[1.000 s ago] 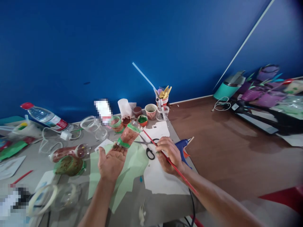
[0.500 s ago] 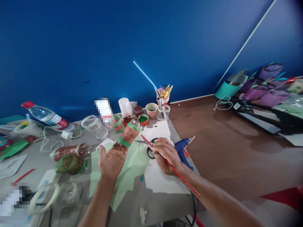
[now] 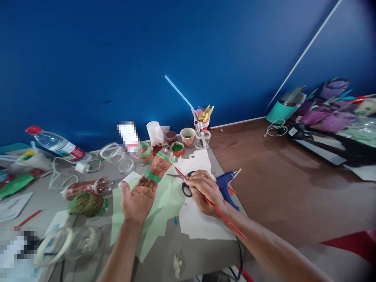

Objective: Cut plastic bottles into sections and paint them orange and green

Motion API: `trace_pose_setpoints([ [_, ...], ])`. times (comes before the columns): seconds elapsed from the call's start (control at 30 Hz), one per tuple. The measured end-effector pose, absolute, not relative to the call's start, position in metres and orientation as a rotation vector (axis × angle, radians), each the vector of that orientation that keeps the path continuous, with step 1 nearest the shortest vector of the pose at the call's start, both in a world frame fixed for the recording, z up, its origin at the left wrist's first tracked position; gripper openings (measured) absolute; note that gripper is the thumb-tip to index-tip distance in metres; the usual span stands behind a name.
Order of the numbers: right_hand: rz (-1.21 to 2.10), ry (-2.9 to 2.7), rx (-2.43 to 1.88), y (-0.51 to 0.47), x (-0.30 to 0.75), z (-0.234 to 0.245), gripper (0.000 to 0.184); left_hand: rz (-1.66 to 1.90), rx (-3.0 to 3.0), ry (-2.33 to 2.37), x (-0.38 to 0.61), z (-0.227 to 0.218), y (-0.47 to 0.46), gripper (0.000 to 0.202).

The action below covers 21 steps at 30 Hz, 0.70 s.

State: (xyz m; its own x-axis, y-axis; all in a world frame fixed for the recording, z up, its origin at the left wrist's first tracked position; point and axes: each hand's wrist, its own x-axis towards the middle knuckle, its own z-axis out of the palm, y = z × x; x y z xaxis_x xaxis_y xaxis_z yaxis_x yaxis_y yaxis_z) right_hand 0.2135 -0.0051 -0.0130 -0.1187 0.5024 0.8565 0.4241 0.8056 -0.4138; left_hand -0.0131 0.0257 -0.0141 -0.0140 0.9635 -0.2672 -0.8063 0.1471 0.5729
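My left hand is palm up over the table, its fingers pushed into the open end of a cut plastic bottle piece painted brown with green bands. My right hand pinches a long red paintbrush, whose tip sits close to the bottle piece's right side. The brush handle runs back along my right forearm. Under both hands lies light green paper beside white paper. Black-handled scissors lie just beyond my right hand.
A blue glue gun lies at the table's right edge. Paint cups and a cup of tools stand at the back. Painted bottle parts, a water bottle and clear bottle pieces are on the left.
The brush tip has slid a little left, closer to the bottle piece. My left hand has kept the piece almost still.
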Motion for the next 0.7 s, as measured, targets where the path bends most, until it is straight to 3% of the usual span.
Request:
trace_pose_setpoints([
  [0.7,0.097,-1.705,-0.723,-0.0045,0.214,-0.012,0.027,1.42,0.175,0.734,-0.0171,-0.0108,0.0298,0.073],
])
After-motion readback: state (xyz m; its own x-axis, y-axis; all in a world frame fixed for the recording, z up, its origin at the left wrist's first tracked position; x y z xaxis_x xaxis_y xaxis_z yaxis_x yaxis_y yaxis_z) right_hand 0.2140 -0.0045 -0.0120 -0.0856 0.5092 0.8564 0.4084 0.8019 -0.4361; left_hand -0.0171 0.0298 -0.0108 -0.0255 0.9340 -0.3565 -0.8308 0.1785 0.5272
